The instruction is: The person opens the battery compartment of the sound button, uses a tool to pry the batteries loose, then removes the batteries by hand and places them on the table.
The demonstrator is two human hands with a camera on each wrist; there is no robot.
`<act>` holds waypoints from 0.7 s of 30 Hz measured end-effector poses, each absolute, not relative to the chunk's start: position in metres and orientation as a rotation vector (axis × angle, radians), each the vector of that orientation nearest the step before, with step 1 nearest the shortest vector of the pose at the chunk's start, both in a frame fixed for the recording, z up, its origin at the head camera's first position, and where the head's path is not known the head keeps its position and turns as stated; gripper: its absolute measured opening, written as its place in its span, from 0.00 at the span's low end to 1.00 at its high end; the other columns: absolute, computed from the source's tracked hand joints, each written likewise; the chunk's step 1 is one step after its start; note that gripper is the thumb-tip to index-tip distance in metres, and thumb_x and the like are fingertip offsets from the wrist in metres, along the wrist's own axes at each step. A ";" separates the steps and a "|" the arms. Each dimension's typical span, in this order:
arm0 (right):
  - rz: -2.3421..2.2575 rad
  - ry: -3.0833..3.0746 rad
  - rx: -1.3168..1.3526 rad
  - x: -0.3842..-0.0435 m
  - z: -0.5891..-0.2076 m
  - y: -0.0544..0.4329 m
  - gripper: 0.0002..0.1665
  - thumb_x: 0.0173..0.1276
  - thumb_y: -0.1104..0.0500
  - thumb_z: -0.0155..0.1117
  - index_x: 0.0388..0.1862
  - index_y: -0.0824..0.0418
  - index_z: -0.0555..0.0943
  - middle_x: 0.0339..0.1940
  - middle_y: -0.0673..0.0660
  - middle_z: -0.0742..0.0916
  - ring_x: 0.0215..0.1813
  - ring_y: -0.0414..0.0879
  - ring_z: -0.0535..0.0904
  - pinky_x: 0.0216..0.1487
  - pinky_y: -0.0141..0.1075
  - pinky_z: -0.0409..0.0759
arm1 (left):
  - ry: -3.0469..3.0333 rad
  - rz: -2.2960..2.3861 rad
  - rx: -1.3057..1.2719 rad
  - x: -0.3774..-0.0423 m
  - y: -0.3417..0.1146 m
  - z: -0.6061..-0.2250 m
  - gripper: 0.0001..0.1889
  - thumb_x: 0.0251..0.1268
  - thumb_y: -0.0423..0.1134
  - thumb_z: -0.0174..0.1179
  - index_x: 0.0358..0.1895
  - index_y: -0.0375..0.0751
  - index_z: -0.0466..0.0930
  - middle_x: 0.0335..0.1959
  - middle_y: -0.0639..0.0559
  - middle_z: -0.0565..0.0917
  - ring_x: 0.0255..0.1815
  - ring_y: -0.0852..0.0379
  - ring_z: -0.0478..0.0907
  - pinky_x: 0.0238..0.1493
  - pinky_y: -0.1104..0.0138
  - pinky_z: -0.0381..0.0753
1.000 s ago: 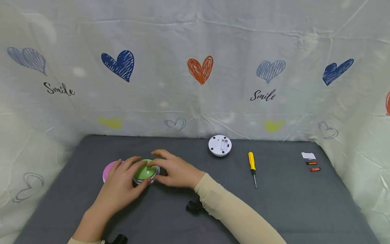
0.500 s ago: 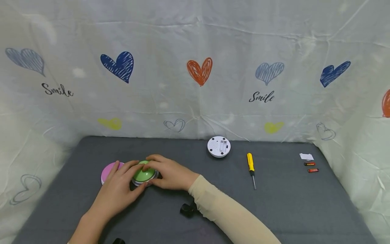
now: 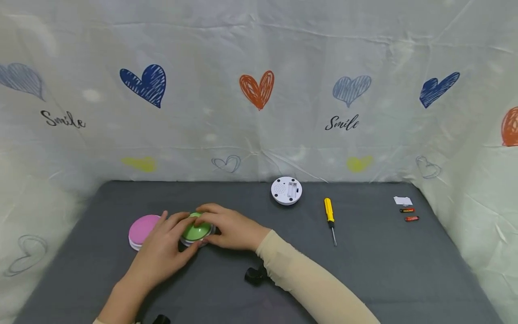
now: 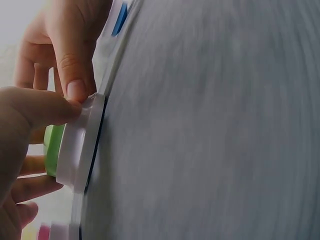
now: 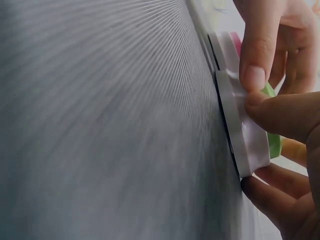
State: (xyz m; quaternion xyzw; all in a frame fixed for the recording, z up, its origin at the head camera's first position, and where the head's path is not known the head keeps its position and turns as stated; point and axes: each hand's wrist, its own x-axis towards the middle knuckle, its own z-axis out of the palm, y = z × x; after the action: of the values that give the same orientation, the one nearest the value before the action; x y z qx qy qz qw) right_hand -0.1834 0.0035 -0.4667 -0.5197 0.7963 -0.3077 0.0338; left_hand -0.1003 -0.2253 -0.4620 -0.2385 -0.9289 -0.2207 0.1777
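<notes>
A round push button with a green dome [image 3: 196,231] and a white base sits dome up on the grey table. My left hand [image 3: 163,249] grips it from the left, thumb at the near rim and fingers around the far side. From the right, my right hand [image 3: 234,229] holds the same button, its thumb close to the left thumb. Both wrist views show the two thumbs meeting on the white base [image 4: 75,150], with the green top [image 5: 273,142] facing away from the table. Left of the left hand lies a pink-topped button [image 3: 143,230], partly covered by that hand.
Toward the back edge lies a white round button base [image 3: 286,191], underside up, its battery slot exposed. A yellow-handled screwdriver [image 3: 329,211] lies to its right. Farther right are a small white cover [image 3: 402,201] and two batteries [image 3: 407,210]. A patterned curtain [image 3: 299,135] hangs behind.
Both hands have brought the green button a little to the right, away from the pink one, which shows more. The right hand's fingers have closed in on the green button. The head view has shifted slightly.
</notes>
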 end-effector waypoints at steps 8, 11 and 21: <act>-1.002 2.478 -1.529 -0.174 -0.468 0.047 0.22 0.76 0.58 0.77 0.65 0.57 0.83 0.75 0.60 0.77 0.73 0.47 0.78 0.69 0.28 0.74 | -2.606 -0.638 -0.749 -0.102 -0.189 -0.467 0.30 0.58 0.41 0.82 0.64 0.38 0.84 0.62 0.40 0.83 0.56 0.39 0.83 0.52 0.43 0.86; -1.008 2.504 -1.502 -0.168 -0.469 0.064 0.21 0.76 0.58 0.77 0.64 0.57 0.84 0.75 0.59 0.78 0.73 0.48 0.78 0.69 0.29 0.75 | -2.618 -0.653 -0.764 -0.102 -0.173 -0.468 0.30 0.60 0.42 0.82 0.64 0.39 0.85 0.62 0.41 0.83 0.58 0.40 0.83 0.54 0.43 0.85; -1.032 2.586 -1.373 -0.145 -0.471 0.129 0.21 0.78 0.57 0.75 0.66 0.55 0.84 0.76 0.57 0.78 0.73 0.45 0.78 0.68 0.32 0.78 | -2.650 -0.713 -0.892 -0.104 -0.118 -0.470 0.28 0.64 0.44 0.81 0.66 0.42 0.84 0.63 0.44 0.82 0.61 0.45 0.81 0.58 0.48 0.85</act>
State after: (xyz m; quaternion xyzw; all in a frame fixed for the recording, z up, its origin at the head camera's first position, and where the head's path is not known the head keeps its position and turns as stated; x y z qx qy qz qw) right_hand -0.1451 0.1288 -0.4705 -0.4422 0.8329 -0.3323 0.0184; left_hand -0.1037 -0.1177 -0.4697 -0.3067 -0.9108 -0.2451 0.1278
